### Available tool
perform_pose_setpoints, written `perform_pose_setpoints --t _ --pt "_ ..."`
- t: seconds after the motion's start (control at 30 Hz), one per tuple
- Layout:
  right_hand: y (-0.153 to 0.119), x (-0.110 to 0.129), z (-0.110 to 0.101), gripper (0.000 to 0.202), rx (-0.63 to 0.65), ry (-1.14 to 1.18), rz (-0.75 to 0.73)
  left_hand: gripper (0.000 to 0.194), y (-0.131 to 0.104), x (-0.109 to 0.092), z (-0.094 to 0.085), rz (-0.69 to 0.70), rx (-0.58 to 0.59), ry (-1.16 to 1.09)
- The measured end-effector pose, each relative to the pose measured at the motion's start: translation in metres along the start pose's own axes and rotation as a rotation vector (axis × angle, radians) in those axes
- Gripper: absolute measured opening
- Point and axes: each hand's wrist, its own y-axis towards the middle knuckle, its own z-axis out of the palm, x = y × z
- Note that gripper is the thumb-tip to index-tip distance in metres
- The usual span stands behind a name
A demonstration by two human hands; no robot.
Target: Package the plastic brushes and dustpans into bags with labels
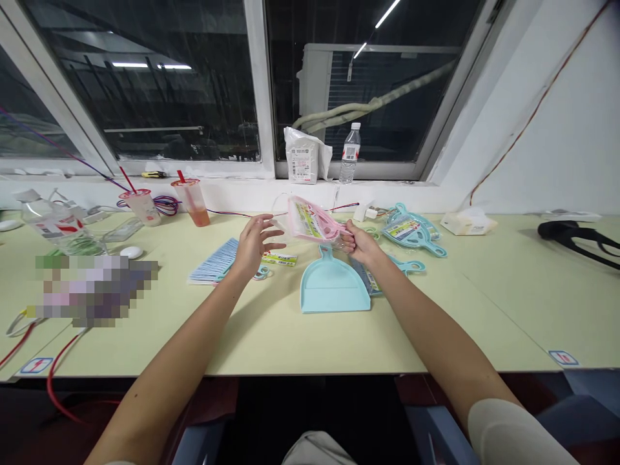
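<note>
My right hand (362,244) is closed around the handles of a pink dustpan-and-brush set (310,219), held up over the table in clear plastic wrapping. My left hand (256,245) is open, its fingers spread beside the wrapping's left edge; whether they touch the film I cannot tell. Below the set, a light blue dustpan (334,287) lies on the table with its handle pointing away from me. Left of it, partly behind my left hand, is a blue brush (213,261) with pale-tipped bristles. A green-and-white label strip (279,259) lies between them.
More wrapped blue dustpan sets (411,229) lie at the right, one partly under my right forearm. Two drink cups (191,203) with red straws and a large bottle (61,223) stand left. A water bottle (349,155) and white package (303,158) sit on the sill.
</note>
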Motion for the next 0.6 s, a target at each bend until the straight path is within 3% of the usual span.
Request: perform_pose_setpoints --t 0.2,0.43,0.53,0.6 --pt "0.001 -0.004 0.0 0.037 -0.015 0.047 0.025 0.048 0.001 0.004 -0.002 -0.016 0.03 -0.028" --pt "-0.001 -0.009 0.017 0.034 -0.091 0.068 -0.064 0.058 -0.003 0.016 0.01 -0.176 -0.007 -0.219" --pt "-0.007 -0.013 0.031 0.026 -0.086 -0.05 -0.114 0.052 -0.007 0.025 0.015 -0.206 0.004 -0.245" --pt "-0.013 -0.014 0.04 0.026 -0.034 -0.193 -0.112 0.043 -0.005 0.031 0.013 -0.175 -0.102 -0.243"
